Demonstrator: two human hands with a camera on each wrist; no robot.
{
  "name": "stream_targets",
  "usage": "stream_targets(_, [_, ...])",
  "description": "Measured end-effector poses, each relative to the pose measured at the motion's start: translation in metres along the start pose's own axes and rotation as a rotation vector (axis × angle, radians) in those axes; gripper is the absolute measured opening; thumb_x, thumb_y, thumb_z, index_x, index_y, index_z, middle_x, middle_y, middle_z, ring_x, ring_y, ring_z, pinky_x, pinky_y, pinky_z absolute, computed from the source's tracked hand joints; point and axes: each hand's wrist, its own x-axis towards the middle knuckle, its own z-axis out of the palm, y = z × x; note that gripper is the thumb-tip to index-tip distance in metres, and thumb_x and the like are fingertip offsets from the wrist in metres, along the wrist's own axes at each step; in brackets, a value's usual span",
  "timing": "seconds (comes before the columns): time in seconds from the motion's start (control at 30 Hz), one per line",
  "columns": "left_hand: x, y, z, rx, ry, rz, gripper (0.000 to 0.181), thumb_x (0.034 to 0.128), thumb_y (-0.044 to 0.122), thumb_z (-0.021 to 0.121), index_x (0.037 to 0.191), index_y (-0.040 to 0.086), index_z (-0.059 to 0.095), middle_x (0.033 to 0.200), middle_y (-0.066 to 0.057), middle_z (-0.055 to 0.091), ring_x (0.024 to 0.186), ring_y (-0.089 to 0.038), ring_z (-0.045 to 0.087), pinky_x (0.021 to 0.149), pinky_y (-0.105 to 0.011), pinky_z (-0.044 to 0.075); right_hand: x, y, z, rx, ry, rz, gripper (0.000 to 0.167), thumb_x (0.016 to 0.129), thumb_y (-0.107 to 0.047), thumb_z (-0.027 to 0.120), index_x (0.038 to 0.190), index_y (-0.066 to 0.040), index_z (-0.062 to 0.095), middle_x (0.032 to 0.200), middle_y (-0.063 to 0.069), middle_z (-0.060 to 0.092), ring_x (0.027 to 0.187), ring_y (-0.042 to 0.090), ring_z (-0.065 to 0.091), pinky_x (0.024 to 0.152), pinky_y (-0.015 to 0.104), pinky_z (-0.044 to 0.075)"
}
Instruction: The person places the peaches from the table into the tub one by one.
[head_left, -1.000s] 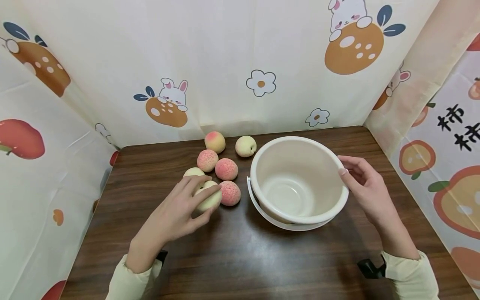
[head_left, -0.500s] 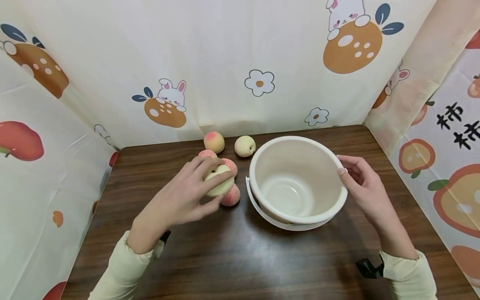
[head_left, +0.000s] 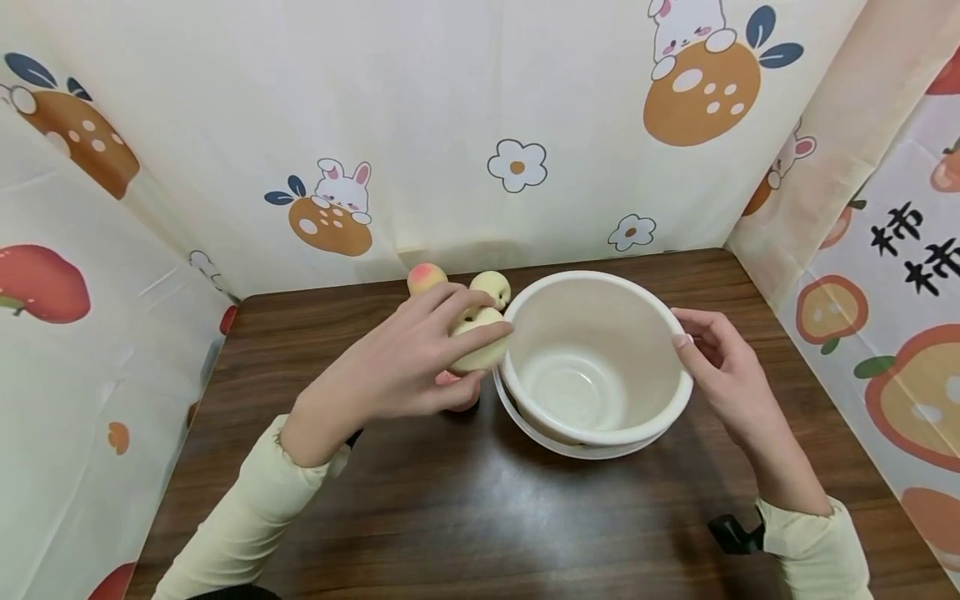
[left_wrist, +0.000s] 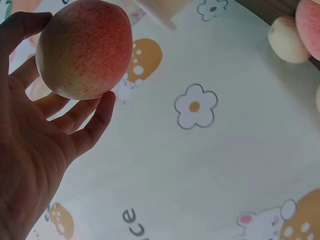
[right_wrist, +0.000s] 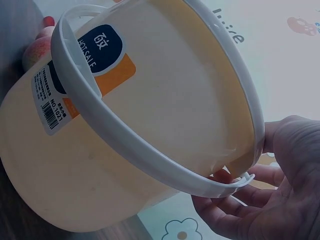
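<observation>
In the head view the left hand pinches a pale yellow peach just left of the bucket's rim; the left wrist view shows this peach with a red-speckled side, held between thumb and fingertips. The right hand grips the right rim of a cream bucket, which stands upright with nothing inside. In the right wrist view the thumb and fingers of the right hand lie on both sides of the rim near the white handle. Part of a pink peach shows beneath the left hand.
Behind the left hand, a yellow-red peach and a pale peach lie near the back edge of the brown table. Printed cloth hangs behind and at both sides. The left hand covers other peaches.
The left hand has lifted the pale peach and carried it right, from the group of peaches to beside the bucket's rim. The right hand keeps its grip on the rim.
</observation>
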Motion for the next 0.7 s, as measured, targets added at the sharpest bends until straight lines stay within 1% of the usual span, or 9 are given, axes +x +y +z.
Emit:
stream_targets(0.2, [0.019, -0.001, 0.007, 0.030, -0.001, 0.081, 0.039, 0.0899, 0.023, 0.065, 0.128, 0.016, 0.067, 0.128, -0.013, 0.062, 0.111, -0.031, 0.058, 0.096, -0.041, 0.050, -0.001, 0.001, -0.001, -0.001, -0.008, 0.005, 0.043, 0.107, -0.017, 0.058, 0.147, -0.004, 0.051, 0.122, -0.016, 0.062, 0.097, 0.003, 0.064, 0.074, 0.016, 0.056])
stream_targets(0.33, [0.032, -0.001, 0.012, 0.035, -0.025, 0.120, 0.039, 0.0907, 0.025, 0.064, 0.128, 0.016, 0.067, 0.127, -0.014, 0.063, 0.113, -0.032, 0.059, 0.092, -0.042, 0.052, 0.000, 0.001, -0.001, -0.002, -0.003, 0.002, 0.042, 0.107, -0.018, 0.058, 0.146, -0.004, 0.051, 0.120, -0.016, 0.063, 0.096, 0.003, 0.065, 0.074, 0.016, 0.057])
stream_targets(0.43, [0.039, -0.002, 0.018, 0.022, -0.070, 0.132, 0.039, 0.0921, 0.026, 0.064, 0.130, 0.016, 0.066, 0.129, -0.014, 0.062, 0.115, -0.033, 0.058, 0.097, -0.043, 0.051, 0.000, 0.001, -0.001, 0.001, -0.003, -0.003, 0.042, 0.107, -0.018, 0.058, 0.146, -0.004, 0.051, 0.119, -0.016, 0.064, 0.096, 0.003, 0.065, 0.074, 0.017, 0.057])
stream_targets(0.53, [0.046, -0.003, 0.024, 0.007, -0.138, 0.147, 0.041, 0.0938, 0.027, 0.063, 0.133, 0.016, 0.065, 0.133, -0.014, 0.060, 0.117, -0.032, 0.056, 0.102, -0.043, 0.048, 0.001, 0.001, -0.001, 0.005, -0.005, -0.002, 0.042, 0.107, -0.018, 0.058, 0.146, -0.004, 0.051, 0.118, -0.016, 0.065, 0.094, 0.004, 0.065, 0.074, 0.017, 0.057])
stream_targets(0.7, [0.059, -0.003, 0.031, -0.035, -0.253, 0.177, 0.043, 0.0958, 0.029, 0.064, 0.138, 0.017, 0.062, 0.136, -0.012, 0.055, 0.114, -0.030, 0.053, 0.098, -0.039, 0.048, 0.000, 0.002, -0.002, -0.001, -0.010, 0.002, 0.041, 0.107, -0.019, 0.058, 0.145, -0.005, 0.051, 0.117, -0.013, 0.065, 0.093, 0.005, 0.065, 0.073, 0.018, 0.057])
